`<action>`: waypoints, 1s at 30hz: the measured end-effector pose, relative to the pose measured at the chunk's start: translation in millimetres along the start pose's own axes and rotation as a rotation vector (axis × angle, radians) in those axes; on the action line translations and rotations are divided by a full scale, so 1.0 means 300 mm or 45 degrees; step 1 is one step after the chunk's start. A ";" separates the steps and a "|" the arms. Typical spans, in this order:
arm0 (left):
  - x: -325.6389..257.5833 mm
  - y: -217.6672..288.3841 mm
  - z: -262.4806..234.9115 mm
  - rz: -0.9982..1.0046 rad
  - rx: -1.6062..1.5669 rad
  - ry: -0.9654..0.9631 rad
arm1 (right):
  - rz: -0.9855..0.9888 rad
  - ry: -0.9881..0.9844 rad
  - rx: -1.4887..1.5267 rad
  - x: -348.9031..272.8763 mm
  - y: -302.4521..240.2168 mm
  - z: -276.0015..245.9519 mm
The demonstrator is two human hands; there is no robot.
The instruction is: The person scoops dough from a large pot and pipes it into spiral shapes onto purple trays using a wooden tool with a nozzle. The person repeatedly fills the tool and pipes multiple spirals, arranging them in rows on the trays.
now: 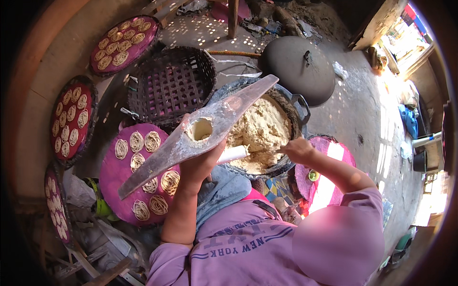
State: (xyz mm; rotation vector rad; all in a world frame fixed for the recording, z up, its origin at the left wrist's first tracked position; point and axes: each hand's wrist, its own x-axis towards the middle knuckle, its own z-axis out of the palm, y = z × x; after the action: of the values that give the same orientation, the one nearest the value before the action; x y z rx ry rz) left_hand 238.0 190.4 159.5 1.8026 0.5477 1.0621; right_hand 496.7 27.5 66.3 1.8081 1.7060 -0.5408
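My left hand [202,159] is wrapped under a wooden press [241,102], a long tapered board with a round hole in its middle. The board lies slantwise; pale dough-like stuff shows inside the hole. A white tube [232,154] sticks out beside that hand, its tip coated with dough. Crumbly yellowish dough [262,126] fills a big dark pot [301,107] with loop handles. At the pot's near right edge, my right hand [299,149] is closed, with a thin thing reaching from it into the dough; its kind is unclear.
A pink round tray [112,167] bears several noodle coils, left of my lap. More such trays [71,117] lean along the left wall. A black woven basket [171,83] and a dark domed lid [298,66] stand beyond. A small green cup [313,175] sits on pink cloth at right.
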 end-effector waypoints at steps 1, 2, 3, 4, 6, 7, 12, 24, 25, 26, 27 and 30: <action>-0.003 -0.004 -0.003 0.027 0.050 -0.024 | -0.048 -0.074 0.076 0.017 -0.010 0.019; -0.005 -0.006 -0.006 0.042 0.074 0.004 | -0.093 -0.040 0.189 0.030 -0.027 0.041; -0.007 -0.008 -0.006 0.057 0.085 0.007 | -0.117 0.001 0.240 0.049 -0.037 0.058; -0.011 -0.007 -0.008 0.070 0.098 0.006 | -0.133 -0.064 0.308 0.065 -0.056 0.073; -0.012 -0.002 -0.011 0.109 0.144 -0.014 | -0.098 -0.127 0.446 0.078 -0.076 0.084; -0.010 0.004 -0.013 0.127 0.180 -0.030 | -0.135 -0.174 0.536 0.070 -0.083 0.086; 0.033 0.086 -0.060 0.519 0.533 0.073 | -0.247 -0.139 0.858 -0.064 -0.080 0.081; 0.307 0.032 -0.065 1.080 1.120 -0.333 | -0.162 0.044 1.412 -0.529 0.158 -0.267; 0.313 0.016 -0.059 1.149 1.094 -0.358 | -0.186 0.096 1.420 -0.549 0.168 -0.307; 0.315 0.006 -0.047 1.182 1.124 -0.349 | -0.237 0.160 1.450 -0.568 0.178 -0.344; 0.318 0.005 -0.033 1.143 1.164 -0.356 | -0.289 0.219 1.483 -0.580 0.182 -0.377; 0.307 0.040 0.021 1.088 1.051 -0.355 | -0.263 0.686 0.902 -0.543 0.134 -0.467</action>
State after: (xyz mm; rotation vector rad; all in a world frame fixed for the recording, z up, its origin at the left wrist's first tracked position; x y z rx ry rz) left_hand 290.7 249.6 208.3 3.0127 -0.0178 1.1673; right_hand 506.7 -2.5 282.7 2.4442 2.2711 -0.8888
